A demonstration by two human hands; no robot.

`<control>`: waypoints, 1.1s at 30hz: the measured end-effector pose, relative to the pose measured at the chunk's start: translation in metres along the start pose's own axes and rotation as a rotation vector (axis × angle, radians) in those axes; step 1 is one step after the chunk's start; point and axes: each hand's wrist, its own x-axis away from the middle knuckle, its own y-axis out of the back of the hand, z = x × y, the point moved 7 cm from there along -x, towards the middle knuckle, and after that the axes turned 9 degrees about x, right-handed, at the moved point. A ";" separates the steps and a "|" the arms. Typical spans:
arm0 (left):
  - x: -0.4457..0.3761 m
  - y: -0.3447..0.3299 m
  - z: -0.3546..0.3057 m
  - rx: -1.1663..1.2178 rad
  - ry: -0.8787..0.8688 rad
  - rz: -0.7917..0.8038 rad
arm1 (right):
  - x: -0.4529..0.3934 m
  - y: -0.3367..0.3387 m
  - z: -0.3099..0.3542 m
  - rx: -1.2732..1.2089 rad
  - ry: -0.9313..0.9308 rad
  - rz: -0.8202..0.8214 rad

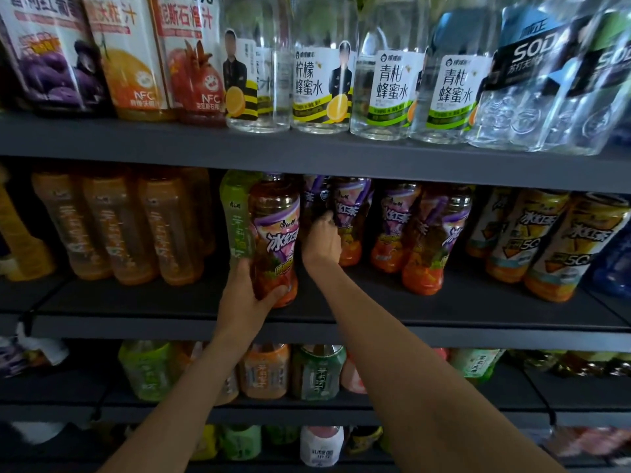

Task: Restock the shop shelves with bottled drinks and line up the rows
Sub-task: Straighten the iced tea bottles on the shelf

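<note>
The head view looks at a dark metal shop shelf (341,317) stocked with bottled drinks. The left hand (247,297) grips the lower body of a clear plastic iced-tea bottle with a purple and orange label (275,238), fingers curled round its base and thumb at the front. The bottle stands upright, its long axis vertical and its cap close under the shelf above; whether its base touches the shelf is hard to tell. It sits at the front of the middle shelf, just beside a green-labelled tea bottle (235,216) on its left.

The right hand (322,240) reaches further in, just right of the held bottle, fingers curled on a second purple-labelled iced-tea bottle (348,220) deeper in the same row. How firmly it grips cannot be told; the fingertips are partly hidden in shadow.

To the right stand 2 more matching purple-labelled bottles (423,240), leaning slightly. The gap between the hands marks the likely slot: the held bottle lies directly left of the right hand and nearer the shelf edge, so the left hand is the one placed to slide it back into line.
</note>
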 end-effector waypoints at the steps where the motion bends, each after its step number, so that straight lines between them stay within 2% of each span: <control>1: 0.001 0.001 0.001 0.011 -0.008 0.000 | -0.004 -0.002 -0.002 -0.022 -0.049 -0.001; 10: 0.000 0.001 0.005 0.064 -0.041 0.017 | -0.029 -0.022 -0.014 -0.042 -0.166 -0.022; 14: -0.001 0.002 0.005 0.062 -0.060 0.024 | -0.030 -0.021 -0.019 -0.096 -0.067 0.002; 17: 0.000 0.002 0.002 0.072 -0.085 0.036 | -0.027 -0.020 -0.022 -0.103 0.049 0.082; 21: 0.001 0.002 -0.001 0.058 -0.071 0.038 | -0.022 -0.021 -0.025 -0.187 0.057 0.173; 23: 0.002 0.002 -0.003 0.036 -0.073 0.027 | -0.009 -0.009 -0.029 -0.209 0.095 0.055; 27: 0.004 -0.007 -0.010 -0.008 -0.079 0.025 | 0.029 0.034 -0.067 -0.297 0.065 -0.408; 28: 0.002 -0.013 -0.013 -0.020 -0.077 0.041 | 0.031 0.037 -0.076 -0.283 0.030 -0.435; 30: -0.005 -0.028 -0.016 -0.028 -0.082 0.069 | 0.024 0.028 -0.083 -0.201 -0.034 -0.317; 33: -0.021 -0.044 -0.017 -0.018 -0.068 0.063 | 0.007 0.012 -0.076 -0.081 -0.034 -0.153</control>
